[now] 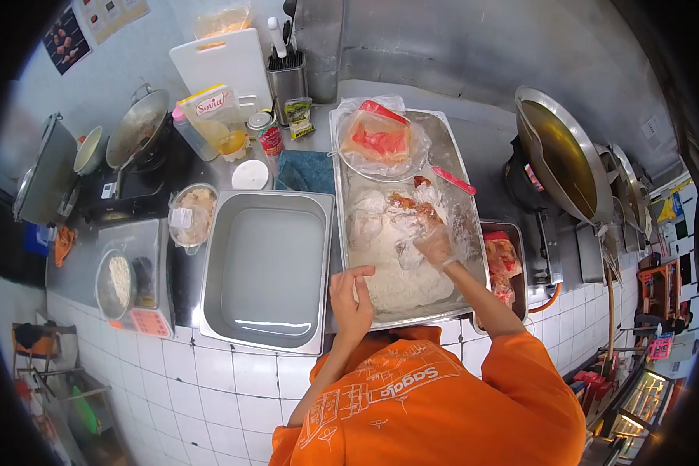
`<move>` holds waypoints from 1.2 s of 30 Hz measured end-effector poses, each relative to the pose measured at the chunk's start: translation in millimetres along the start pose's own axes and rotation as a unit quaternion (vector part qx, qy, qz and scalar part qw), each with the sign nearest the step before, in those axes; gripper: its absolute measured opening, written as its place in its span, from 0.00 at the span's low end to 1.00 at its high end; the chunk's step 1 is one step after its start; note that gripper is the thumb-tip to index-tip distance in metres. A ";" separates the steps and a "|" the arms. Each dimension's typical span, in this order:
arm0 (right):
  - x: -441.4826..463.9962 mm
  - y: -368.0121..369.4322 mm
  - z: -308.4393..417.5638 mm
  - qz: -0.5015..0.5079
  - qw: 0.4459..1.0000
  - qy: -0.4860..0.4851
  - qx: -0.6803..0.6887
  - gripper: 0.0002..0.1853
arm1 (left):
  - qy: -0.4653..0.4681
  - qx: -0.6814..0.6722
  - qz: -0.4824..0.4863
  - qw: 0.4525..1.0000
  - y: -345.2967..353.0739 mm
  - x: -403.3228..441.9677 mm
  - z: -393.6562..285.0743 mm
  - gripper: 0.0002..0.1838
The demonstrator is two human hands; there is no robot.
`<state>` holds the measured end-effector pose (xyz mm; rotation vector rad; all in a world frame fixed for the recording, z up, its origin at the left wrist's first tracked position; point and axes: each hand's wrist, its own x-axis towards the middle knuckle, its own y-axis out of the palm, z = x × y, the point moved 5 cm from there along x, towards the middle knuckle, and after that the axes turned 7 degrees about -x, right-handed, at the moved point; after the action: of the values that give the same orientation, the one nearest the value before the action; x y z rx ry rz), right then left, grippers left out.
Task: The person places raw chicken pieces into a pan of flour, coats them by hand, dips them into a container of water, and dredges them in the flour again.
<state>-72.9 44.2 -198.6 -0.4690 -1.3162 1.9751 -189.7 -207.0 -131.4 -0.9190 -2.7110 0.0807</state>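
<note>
Meat (423,208) lies in flour (400,286) mid-tray (445,144) beside the right hand (435,245), grip indeterminable, the left hand (352,301) loosely spread at the near-left corner; brisk tossing could spill flour over the near edge.

This is a kitchen, shown by the wok (145,114), knife holder (288,84) and cutting board (237,64).

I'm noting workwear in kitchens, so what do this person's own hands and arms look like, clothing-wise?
The right hand wears what looks like a thin, see-through glove; the left hand shows none. The forearms are uncovered, with no watch or bracelet visible. The right sleeve is short and orange, part of an orange shirt with white lettering and line drawings.
</note>
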 end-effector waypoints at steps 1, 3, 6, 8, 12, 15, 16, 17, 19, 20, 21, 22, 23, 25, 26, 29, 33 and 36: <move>5.0 7.7 -10.1 0.013 0.996 -0.038 -0.084 0.36 | -0.001 -0.001 0.000 1.000 -0.2 0.2 -1.2 0.11; 6.6 16.1 -13.5 -0.014 0.963 -0.120 -0.240 0.36 | 0.000 -0.001 0.000 1.000 -0.1 0.3 -1.1 0.10; 6.5 11.8 -6.1 -0.014 0.934 -0.141 -0.326 0.35 | -0.001 0.001 -0.002 1.000 -0.4 -1.6 0.7 0.09; 15.1 -18.9 17.0 0.141 0.966 -0.007 -0.215 0.35 | -0.001 -0.001 -0.003 1.000 -0.2 -0.5 0.1 0.09; 23.0 18.8 -31.4 0.052 0.967 0.010 0.250 0.34 | 0.004 0.000 -0.005 1.000 0.8 -0.3 1.2 0.08; 13.6 -5.1 8.6 0.085 0.897 0.078 0.427 0.35 | 0.008 0.001 -0.007 1.000 0.3 0.1 0.6 0.08; 13.2 -8.6 12.1 0.085 0.932 0.073 0.346 0.34 | 0.008 0.002 -0.007 1.000 0.3 0.2 0.5 0.08; 12.6 -13.2 15.6 0.084 0.959 0.066 0.262 0.33 | 0.009 0.003 -0.007 1.000 0.3 0.4 0.4 0.08; 5.4 -48.8 65.1 0.055 0.978 0.042 0.199 0.30 | 0.010 0.002 -0.008 1.000 0.0 0.4 -0.2 0.08; 2.6 -59.6 81.0 0.040 0.985 0.030 0.166 0.28 | 0.011 0.002 -0.008 1.000 0.2 0.4 -0.5 0.07; 3.3 -51.1 72.1 0.024 0.976 0.031 0.215 0.27 | 0.014 0.004 -0.007 1.000 0.7 0.1 -0.5 0.08; 6.3 -39.5 62.6 0.010 0.964 0.031 0.263 0.26 | 0.016 0.007 -0.008 1.000 0.7 -0.3 -0.2 0.08; 8.1 -31.0 51.2 0.000 0.948 0.035 0.315 0.25 | 0.019 0.011 -0.009 1.000 0.4 0.4 -0.1 0.08; 10.1 -29.8 48.3 -0.015 0.906 0.050 0.421 0.23 | 0.014 0.015 -0.006 1.000 0.0 1.0 0.3 0.08; 9.3 -29.9 45.4 -0.021 0.879 0.062 0.473 0.22 | 0.011 0.017 -0.003 1.000 0.4 0.6 0.3 0.08; 6.5 -2.9 11.1 0.027 0.867 0.118 0.484 0.25 | 0.014 0.018 -0.003 1.000 0.4 1.2 -1.3 0.08; -6.0 10.9 0.3 0.085 0.840 0.161 0.511 0.25 | 0.014 0.024 -0.003 1.000 0.6 1.3 -1.6 0.08; -19.8 7.0 7.7 0.111 0.824 0.166 0.530 0.26 | 0.013 0.027 -0.002 1.000 0.8 1.7 -1.3 0.08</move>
<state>-66.7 23.1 -203.3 -0.3712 0.1620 2.3116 -190.2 -205.4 -129.9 -0.8931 -2.6730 0.1405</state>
